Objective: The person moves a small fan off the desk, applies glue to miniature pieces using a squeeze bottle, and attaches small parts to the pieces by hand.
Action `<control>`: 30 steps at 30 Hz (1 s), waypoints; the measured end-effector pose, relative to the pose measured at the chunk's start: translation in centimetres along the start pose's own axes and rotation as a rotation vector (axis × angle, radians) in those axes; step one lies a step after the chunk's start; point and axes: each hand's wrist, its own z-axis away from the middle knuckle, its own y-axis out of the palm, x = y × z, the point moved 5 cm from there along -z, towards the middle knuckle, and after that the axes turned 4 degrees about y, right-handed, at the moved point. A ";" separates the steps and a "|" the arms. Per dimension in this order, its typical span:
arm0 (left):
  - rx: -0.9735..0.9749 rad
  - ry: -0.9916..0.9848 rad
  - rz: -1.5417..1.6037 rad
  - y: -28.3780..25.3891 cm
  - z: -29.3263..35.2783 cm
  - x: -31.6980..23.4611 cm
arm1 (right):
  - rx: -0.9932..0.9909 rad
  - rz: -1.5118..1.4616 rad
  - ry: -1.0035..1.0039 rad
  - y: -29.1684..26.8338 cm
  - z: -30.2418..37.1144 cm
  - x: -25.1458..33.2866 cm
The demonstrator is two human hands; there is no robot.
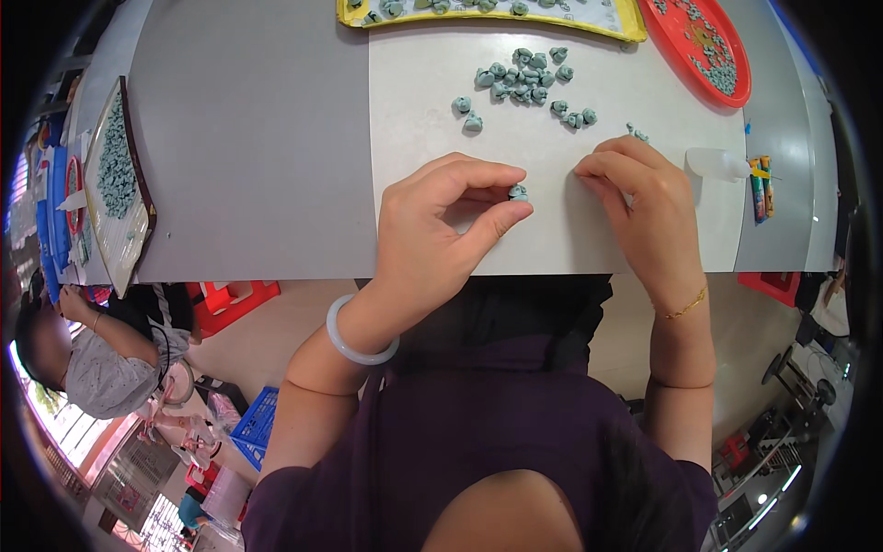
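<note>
Between thumb and fingertips, my left hand (428, 216) pinches a small grey-green moulded figure piece (519, 193) above the white sheet (414, 175). My right hand (651, 189) is a short way to the right of it, its fingertips pressed together; whatever is in them, if anything, is too small or hidden. A loose group of similar grey-green pieces (524, 83) lies on the sheet beyond my hands. Just past my right hand is a little cluster of tiny grey-green parts (636, 132).
A yellow-edged tray (506, 15) with more pieces sits at the far edge, beside a red tray (741, 69) of tiny parts. A white squeeze bottle (713, 164) and small tubes (762, 189) lie at right. Another parts-filled tray (143, 241) is at left, near a seated person (110, 368).
</note>
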 end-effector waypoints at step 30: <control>0.020 0.044 -0.069 -0.8 0.0 -0.7 | 0.083 -0.496 -0.111 1.5 0.4 3.1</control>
